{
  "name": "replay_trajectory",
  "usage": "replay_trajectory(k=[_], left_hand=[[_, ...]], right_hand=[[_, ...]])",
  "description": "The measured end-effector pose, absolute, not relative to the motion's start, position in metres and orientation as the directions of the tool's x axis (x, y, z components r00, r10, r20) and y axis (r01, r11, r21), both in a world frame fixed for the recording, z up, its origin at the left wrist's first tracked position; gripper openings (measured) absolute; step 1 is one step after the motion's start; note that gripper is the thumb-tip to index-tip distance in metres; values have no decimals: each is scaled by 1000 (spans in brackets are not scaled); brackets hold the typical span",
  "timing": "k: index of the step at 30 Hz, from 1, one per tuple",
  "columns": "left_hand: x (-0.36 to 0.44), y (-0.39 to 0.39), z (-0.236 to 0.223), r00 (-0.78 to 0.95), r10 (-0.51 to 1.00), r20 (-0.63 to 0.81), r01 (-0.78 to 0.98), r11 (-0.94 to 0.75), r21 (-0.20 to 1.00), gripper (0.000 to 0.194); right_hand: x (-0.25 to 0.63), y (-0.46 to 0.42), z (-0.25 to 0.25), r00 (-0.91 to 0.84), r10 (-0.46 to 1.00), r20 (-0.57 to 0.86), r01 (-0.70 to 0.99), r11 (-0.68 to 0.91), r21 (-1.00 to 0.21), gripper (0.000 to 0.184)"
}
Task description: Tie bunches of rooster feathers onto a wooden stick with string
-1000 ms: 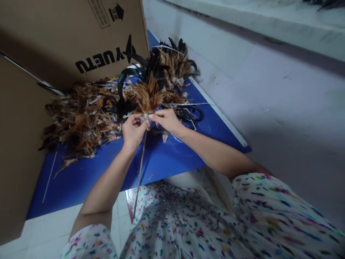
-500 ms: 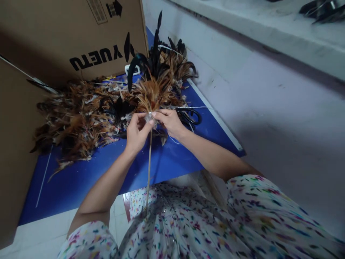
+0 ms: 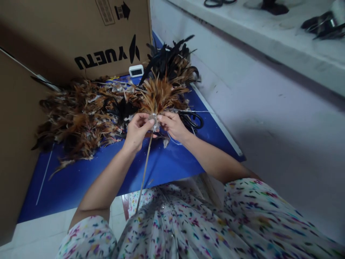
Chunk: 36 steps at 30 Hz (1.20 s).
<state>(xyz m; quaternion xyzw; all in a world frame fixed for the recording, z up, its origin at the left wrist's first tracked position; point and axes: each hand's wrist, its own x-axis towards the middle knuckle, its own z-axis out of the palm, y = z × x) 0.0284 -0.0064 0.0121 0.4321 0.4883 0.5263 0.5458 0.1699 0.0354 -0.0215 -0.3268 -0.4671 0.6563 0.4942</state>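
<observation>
A bunch of feathers (image 3: 155, 93), brown with black tips, fans upward from a thin stick (image 3: 146, 165) that slants down toward my lap. My left hand (image 3: 137, 131) is closed round the pale base of the bunch, thumb in front. On the other side, my right hand (image 3: 173, 125) pinches the same base between thumb and fingers. A pale string (image 3: 174, 141) loops below the right hand. Black-handled scissors (image 3: 195, 119) lie just beyond it, their blades hidden. To the left spreads a heap of loose brown feathers (image 3: 78, 118).
A blue table (image 3: 107, 169) carries all this. Behind the heap stands a large cardboard box (image 3: 67, 32), with a small white digital clock (image 3: 136, 71) at its foot. A wall (image 3: 256, 108) runs along the right, under a ledge (image 3: 258, 32) holding dark items and more scissors (image 3: 212, 3).
The feather bunch has turned on its stick: long black feathers that curved left now point up and right. The clock is uncovered. Both hands stay at the base.
</observation>
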Motion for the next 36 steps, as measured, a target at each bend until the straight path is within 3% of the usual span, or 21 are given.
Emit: replay_trajectory(k=[4,12,17,29,36], left_hand=[[24,-7,10,-94,995,37,-40,-40,998,39],[18,-5,12,-137,989,63,-34,-69,997,22],[12,-2,6,-137,979,153,98,-141,985,16],[16,-1,5,-129,971,202,333,-149,931,43],[10,4,-4,-150,978,145,213,-111,971,39]], right_hand=[[170,36,-21,-320,946,55,-346,-63,-936,39],[174,37,-27,-378,919,110,-344,-29,-939,34],[175,37,-32,-362,923,133,-242,45,-969,33],[172,31,-19,-229,948,221,-2,227,-974,34],[175,28,-12,-318,932,171,-73,155,-985,34]])
